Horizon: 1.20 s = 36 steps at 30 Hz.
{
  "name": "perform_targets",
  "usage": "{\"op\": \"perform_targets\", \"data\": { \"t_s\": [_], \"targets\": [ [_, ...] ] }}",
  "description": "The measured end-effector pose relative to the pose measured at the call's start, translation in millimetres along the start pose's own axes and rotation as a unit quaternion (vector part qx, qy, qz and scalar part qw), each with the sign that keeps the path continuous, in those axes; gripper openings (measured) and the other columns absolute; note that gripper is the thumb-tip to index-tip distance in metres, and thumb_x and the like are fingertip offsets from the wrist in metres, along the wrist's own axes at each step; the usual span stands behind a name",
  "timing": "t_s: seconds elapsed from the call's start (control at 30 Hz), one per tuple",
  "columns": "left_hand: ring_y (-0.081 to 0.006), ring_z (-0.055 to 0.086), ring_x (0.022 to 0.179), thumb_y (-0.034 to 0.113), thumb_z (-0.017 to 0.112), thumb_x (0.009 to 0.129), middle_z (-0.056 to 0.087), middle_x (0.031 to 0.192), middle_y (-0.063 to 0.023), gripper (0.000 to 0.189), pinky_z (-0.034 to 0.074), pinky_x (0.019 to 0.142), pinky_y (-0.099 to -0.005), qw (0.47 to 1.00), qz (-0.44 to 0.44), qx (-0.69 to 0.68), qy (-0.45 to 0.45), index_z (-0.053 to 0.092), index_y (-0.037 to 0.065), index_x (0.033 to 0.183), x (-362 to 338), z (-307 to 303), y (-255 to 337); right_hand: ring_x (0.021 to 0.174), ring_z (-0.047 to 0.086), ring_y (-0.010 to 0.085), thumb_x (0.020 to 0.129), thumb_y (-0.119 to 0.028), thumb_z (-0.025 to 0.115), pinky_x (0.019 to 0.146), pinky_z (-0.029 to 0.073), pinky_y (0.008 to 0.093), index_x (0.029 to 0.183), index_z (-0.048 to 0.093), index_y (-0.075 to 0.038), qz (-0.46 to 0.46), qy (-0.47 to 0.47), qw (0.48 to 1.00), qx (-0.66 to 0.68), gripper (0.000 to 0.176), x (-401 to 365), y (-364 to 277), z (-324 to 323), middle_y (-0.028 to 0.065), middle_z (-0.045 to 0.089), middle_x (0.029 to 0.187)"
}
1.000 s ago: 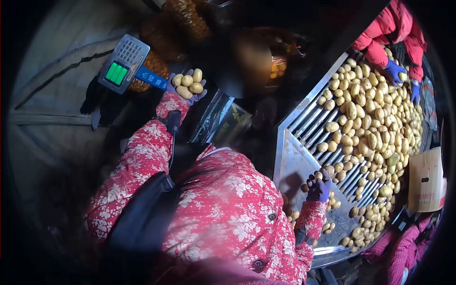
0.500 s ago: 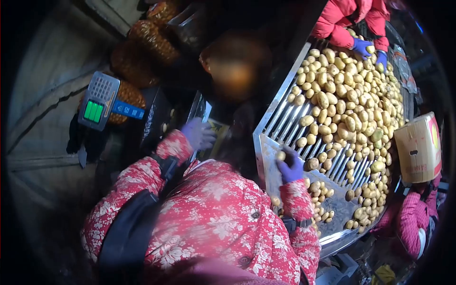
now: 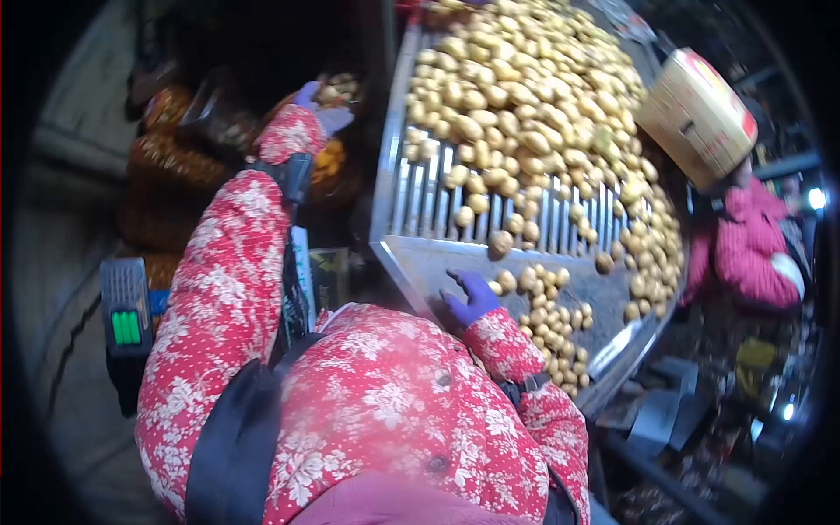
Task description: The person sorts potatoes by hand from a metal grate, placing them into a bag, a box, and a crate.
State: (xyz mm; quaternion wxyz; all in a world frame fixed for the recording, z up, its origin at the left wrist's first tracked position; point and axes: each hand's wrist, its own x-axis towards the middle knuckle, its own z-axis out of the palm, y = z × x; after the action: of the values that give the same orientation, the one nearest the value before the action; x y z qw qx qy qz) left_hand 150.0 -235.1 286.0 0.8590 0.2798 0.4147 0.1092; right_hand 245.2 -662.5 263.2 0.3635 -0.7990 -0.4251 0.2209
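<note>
Potatoes (image 3: 534, 140) heaped on slatted table (image 3: 429, 261) | left grip (image 3: 323, 112) spread, apart from table | right grip (image 3: 471, 299) spread beside smaller potatoes (image 3: 544, 317)

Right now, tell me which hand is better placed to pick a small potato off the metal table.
Right, I'd say: the right hand looks empty and is over the metal table, beside the small potatoes; the left hand is out beyond its edge.

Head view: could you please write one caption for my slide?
Purple-gloved right hand at a metal table heaped with potatoes, left hand outstretched outside its edge.
</note>
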Motion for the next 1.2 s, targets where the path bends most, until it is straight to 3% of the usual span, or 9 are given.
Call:
{"op": "perform_targets", "data": {
  "t_s": [0.13,0.23,0.43,0.5,0.77,0.87,0.93,1.0,1.2],
  "targets": [
    [-0.0368,0.045,0.126,0.044,0.065,0.081,0.047,0.134,-0.0196,0.059,0.04,0.098,-0.056,0.958,0.085,0.253,0.107,0.049,0.013,0.128,75,71,16,0.092,0.062,0.0331,0.082,-0.024,0.068,0.082,0.051,0.0396,0.112,0.065,-0.006,0.019,0.036,0.992,-0.121,0.035,-15,-13,-38,0.0161,0.064,0.099],
    [-0.0334,0.038,0.133,0.037,0.071,0.078,0.04,0.142,-0.0238,0.082,0.036,0.107,-0.0431,0.771,0.235,0.582,0.11,0.035,-0.002,0.141,177,0,-89,0.089,0.062,0.035,0.084,-0.023,0.067,0.078,0.051,0.0394,0.106,0.066,-0.006,0.032,0.031,0.993,-0.11,0.028,-28,38,-47,0.0164,0.065,0.097],
    [-0.0462,0.05,0.118,0.022,0.06,0.079,0.045,0.133,-0.0343,0.085,0.04,0.102,-0.0483,0.737,0.252,0.57,0.261,0.016,0.01,0.151,66,56,-117,0.096,0.064,0.032,0.082,-0.018,0.068,0.086,0.05,0.0392,0.108,0.065,-0.005,0.055,0.159,0.986,-0.001,0.029,36,43,-106,0.016,0.065,0.102],
    [-0.0465,0.052,0.116,0.023,0.059,0.08,0.046,0.131,-0.0347,0.084,0.042,0.1,-0.049,0.704,0.258,0.596,0.286,0.017,0.01,0.151,62,64,-116,0.098,0.063,0.0317,0.08,-0.019,0.071,0.087,0.05,0.0403,0.109,0.063,-0.006,-0.105,0.291,0.947,-0.083,0.033,88,64,-109,0.0156,0.065,0.103],
    [-0.046,0.052,0.116,0.026,0.061,0.083,0.045,0.132,-0.0332,0.079,0.043,0.099,-0.0497,0.681,0.213,0.623,0.322,0.021,0.009,0.149,52,74,-115,0.111,0.054,0.0417,0.076,-0.033,0.069,0.092,0.046,0.0488,0.131,0.048,-0.007,0.123,0.196,0.965,-0.12,0.065,210,74,-125,0.0251,0.048,0.127],
    [-0.0452,0.052,0.117,0.025,0.061,0.084,0.045,0.134,-0.032,0.078,0.042,0.1,-0.049,0.694,0.185,0.62,0.316,0.021,0.008,0.148,43,80,-113,0.102,0.061,0.0297,0.072,-0.022,0.081,0.087,0.051,0.0377,0.131,0.047,0.002,0.215,0.154,0.917,0.299,0.072,181,68,-137,0.0215,0.059,0.121],
    [-0.0451,0.052,0.117,0.026,0.061,0.084,0.045,0.134,-0.0317,0.077,0.043,0.1,-0.0485,0.694,0.216,0.614,0.307,0.021,0.008,0.148,57,63,-113,0.097,0.064,0.0269,0.084,-0.018,0.071,0.079,0.053,0.0351,0.123,0.056,0.001,0.042,0.161,0.965,0.201,0.046,163,152,-119,0.0158,0.064,0.112],
    [-0.044,0.053,0.116,0.026,0.061,0.084,0.047,0.132,-0.0308,0.077,0.043,0.1,-0.0475,0.674,0.251,0.622,0.309,0.022,0.007,0.148,59,60,-120,0.098,0.064,0.0251,0.092,-0.019,0.061,0.079,0.053,0.0351,0.113,0.063,-0.001,0.046,0.263,0.799,0.539,0.028,136,115,-124,0.0124,0.067,0.104],
    [-0.0423,0.054,0.115,0.027,0.063,0.083,0.05,0.128,-0.0294,0.077,0.044,0.098,-0.0468,0.66,0.244,0.637,0.316,0.025,0.007,0.147,56,61,-119,0.096,0.064,0.0328,0.075,-0.032,0.078,0.086,0.052,0.0382,0.119,0.056,-0.001,0.243,0.255,0.923,0.157,0.057,208,119,-168,0.0226,0.064,0.108]
  ]
}}
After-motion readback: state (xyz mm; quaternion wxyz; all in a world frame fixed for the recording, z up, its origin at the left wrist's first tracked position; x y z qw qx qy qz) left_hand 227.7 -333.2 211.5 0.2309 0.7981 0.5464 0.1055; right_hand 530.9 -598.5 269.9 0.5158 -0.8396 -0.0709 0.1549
